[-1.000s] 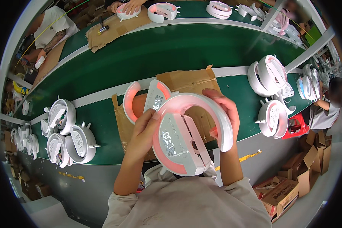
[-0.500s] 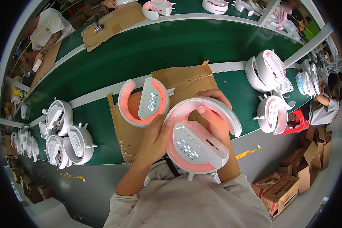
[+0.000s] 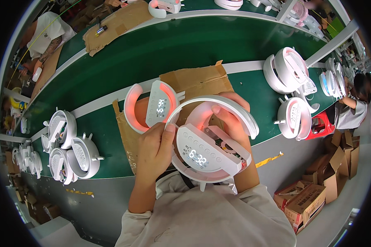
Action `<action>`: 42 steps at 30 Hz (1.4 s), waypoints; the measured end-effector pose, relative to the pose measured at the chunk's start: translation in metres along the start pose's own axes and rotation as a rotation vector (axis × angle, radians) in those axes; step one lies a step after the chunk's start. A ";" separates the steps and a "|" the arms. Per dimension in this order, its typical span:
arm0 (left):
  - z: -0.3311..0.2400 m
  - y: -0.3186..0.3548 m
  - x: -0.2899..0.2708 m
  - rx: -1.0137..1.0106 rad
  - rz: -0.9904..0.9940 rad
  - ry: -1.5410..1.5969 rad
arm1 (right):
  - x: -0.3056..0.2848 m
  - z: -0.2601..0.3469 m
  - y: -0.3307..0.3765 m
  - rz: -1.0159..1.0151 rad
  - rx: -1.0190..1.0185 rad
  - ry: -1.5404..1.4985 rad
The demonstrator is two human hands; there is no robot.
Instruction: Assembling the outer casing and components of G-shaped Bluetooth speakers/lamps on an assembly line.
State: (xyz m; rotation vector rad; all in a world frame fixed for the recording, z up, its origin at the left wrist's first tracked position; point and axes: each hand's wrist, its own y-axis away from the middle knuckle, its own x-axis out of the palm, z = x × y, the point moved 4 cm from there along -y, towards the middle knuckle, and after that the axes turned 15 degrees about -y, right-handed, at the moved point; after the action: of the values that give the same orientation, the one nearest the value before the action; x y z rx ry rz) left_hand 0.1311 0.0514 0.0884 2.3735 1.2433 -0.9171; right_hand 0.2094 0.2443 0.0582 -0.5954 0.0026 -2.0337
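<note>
Between my hands is a white C-shaped clock lamp [image 3: 202,144], tilted, with lit digits and a pinkish glow inside its ring. A gap along its flat block lets a bit of inner electronics show. My left hand [image 3: 154,144] pinches the left edge of the ring between thumb and fingers. My right hand [image 3: 231,117] is wrapped round the upper right of the ring from behind, its thumb inside; some of its fingers are hidden. Just behind, a second clock lamp [image 3: 154,105], glowing pink-red with lit digits, lies on a flattened cardboard sheet [image 3: 202,80].
Several white lamp bodies [image 3: 85,154] stand at the left of the green bench, and more lamp bodies [image 3: 292,115] at the right. A red stool [image 3: 320,125] and open cardboard boxes [image 3: 334,173] are at the right. Co-workers [image 3: 49,35] sit across the bench and to the right.
The held lamp has tilted, and a gap now shows between its front panel and ring shell, with inner parts visible. My left hand has shifted slightly left and down the ring.
</note>
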 end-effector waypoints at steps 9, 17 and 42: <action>-0.022 -0.012 0.001 0.416 -0.307 -0.152 | 0.001 -0.006 -0.011 -0.129 0.108 -0.183; -0.067 -0.049 0.006 0.850 -0.032 0.060 | 0.013 -0.016 -0.009 0.034 0.204 -0.228; -0.109 -0.043 0.003 1.226 -0.107 -0.645 | 0.006 -0.008 -0.019 0.084 0.293 0.030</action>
State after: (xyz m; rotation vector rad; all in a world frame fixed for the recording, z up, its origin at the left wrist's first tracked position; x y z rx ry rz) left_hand 0.1404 0.1354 0.1689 2.2596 0.5502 -2.7723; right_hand 0.1885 0.2476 0.0578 -0.3742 -0.2447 -1.9155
